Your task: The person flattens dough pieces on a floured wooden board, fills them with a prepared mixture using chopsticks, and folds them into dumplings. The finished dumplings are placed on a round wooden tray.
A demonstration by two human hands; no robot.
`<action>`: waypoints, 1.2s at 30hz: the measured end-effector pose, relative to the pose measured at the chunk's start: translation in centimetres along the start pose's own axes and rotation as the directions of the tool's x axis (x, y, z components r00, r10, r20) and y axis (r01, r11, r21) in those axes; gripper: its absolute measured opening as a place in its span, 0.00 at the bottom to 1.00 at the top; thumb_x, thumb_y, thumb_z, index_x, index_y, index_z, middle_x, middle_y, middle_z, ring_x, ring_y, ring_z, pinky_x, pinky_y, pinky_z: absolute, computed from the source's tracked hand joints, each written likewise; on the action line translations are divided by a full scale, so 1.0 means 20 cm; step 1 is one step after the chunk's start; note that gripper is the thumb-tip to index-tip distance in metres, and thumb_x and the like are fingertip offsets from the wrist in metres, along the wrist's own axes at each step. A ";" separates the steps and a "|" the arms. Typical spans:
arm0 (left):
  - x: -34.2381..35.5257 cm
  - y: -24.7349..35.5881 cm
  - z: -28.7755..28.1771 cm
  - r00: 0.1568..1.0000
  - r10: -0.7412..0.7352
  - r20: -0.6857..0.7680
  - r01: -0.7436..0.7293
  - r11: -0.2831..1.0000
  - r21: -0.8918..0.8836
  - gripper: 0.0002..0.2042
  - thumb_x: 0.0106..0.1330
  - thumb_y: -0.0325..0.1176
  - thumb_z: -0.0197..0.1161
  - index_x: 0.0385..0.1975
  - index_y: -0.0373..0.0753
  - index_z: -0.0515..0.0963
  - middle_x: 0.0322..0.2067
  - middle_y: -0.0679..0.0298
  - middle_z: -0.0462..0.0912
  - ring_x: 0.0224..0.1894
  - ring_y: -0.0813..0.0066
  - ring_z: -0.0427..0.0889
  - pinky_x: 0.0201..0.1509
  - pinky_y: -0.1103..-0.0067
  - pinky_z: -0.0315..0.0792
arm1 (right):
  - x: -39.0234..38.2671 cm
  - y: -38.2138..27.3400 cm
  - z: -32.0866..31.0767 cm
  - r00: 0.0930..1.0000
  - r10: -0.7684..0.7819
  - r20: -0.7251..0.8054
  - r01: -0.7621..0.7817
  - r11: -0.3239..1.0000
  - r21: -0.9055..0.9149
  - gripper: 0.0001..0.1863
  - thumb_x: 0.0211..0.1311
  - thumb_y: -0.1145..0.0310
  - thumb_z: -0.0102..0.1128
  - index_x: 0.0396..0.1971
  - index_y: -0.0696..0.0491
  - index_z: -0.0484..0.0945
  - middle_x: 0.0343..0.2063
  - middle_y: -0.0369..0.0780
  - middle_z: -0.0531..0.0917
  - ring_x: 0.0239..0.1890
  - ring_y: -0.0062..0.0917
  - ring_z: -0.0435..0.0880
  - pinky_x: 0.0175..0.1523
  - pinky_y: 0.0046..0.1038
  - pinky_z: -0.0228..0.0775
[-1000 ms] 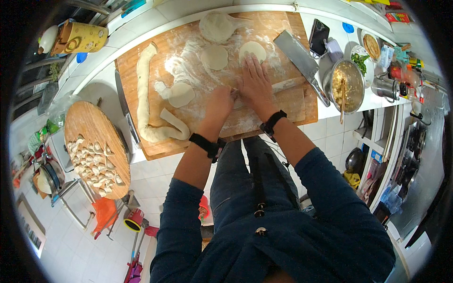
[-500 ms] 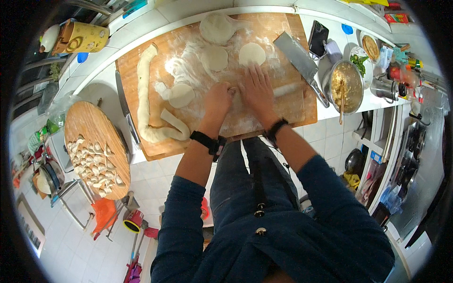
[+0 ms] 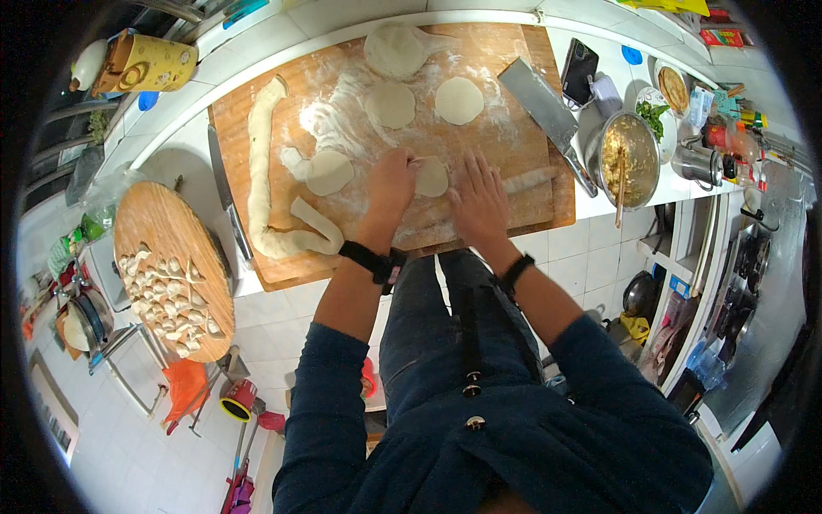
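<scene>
My left hand (image 3: 392, 180) pinches the edge of a small dough round (image 3: 431, 178) on the floured wooden board (image 3: 531, 214). To its right, my right hand (image 3: 476, 197) lies with fingers stretched out on a pale rolling pin (image 3: 529, 180), which it partly hides. Three flattened rounds (image 3: 390, 105), (image 3: 458, 101), (image 3: 329, 174) lie around my hands, and a larger pale dough piece (image 3: 396, 50) is at the back. A long bent dough rope (image 3: 261, 146) runs down the board's left side. A cleaver (image 3: 535, 98) rests at the right.
An oval board (image 3: 210, 248) of several dumplings is at left, beside a knife (image 3: 223, 180). At right are a steel bowl (image 3: 638, 128) of filling with chopsticks, a phone (image 3: 579, 73), a plate of greens (image 3: 651, 116) and a kettle (image 3: 693, 163). Shelves with pans line the far right.
My hands have moved apart, the right one shifting rightward and back from the upper right round. The small round between my hands now shows clearly.
</scene>
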State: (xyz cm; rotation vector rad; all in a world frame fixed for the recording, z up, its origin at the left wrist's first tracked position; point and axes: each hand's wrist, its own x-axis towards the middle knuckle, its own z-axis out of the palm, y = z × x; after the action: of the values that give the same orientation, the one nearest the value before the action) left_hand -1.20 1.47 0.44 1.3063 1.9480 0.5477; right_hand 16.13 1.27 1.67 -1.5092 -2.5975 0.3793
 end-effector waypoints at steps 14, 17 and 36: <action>0.00 -0.03 0.00 0.996 0.058 0.065 -0.061 0.997 0.041 0.10 0.58 0.33 0.55 0.34 0.36 0.78 0.34 0.48 0.79 0.39 0.48 0.77 0.42 0.62 0.70 | -0.07 -0.01 -0.02 1.000 -0.008 -0.004 0.008 1.000 -0.018 0.30 0.61 0.55 0.49 0.58 0.60 0.64 0.62 0.44 0.62 0.67 0.35 0.54 0.69 0.40 0.42; -0.04 -0.02 -0.03 0.975 0.067 0.210 -0.091 0.990 0.109 0.12 0.59 0.37 0.55 0.35 0.36 0.78 0.36 0.49 0.79 0.40 0.48 0.77 0.42 0.60 0.69 | -0.02 0.00 0.00 1.000 0.006 0.004 -0.006 1.000 -0.023 0.30 0.61 0.55 0.49 0.58 0.59 0.64 0.62 0.44 0.62 0.66 0.35 0.55 0.68 0.41 0.43; 0.15 -0.43 -0.37 0.951 -0.033 -0.306 0.021 0.999 -0.044 0.17 0.54 0.32 0.62 0.44 0.35 0.73 0.46 0.49 0.73 0.50 0.53 0.69 0.52 0.64 0.67 | -0.07 0.05 -0.03 0.992 -0.038 0.123 0.023 0.993 0.117 0.31 0.59 0.54 0.51 0.60 0.54 0.62 0.64 0.44 0.60 0.67 0.37 0.55 0.69 0.39 0.42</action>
State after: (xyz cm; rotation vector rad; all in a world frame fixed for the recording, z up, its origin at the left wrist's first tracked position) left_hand -12.87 1.13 -1.57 1.2242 2.1894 0.8126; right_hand 17.91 0.62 2.00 -1.4505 -2.6368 0.6285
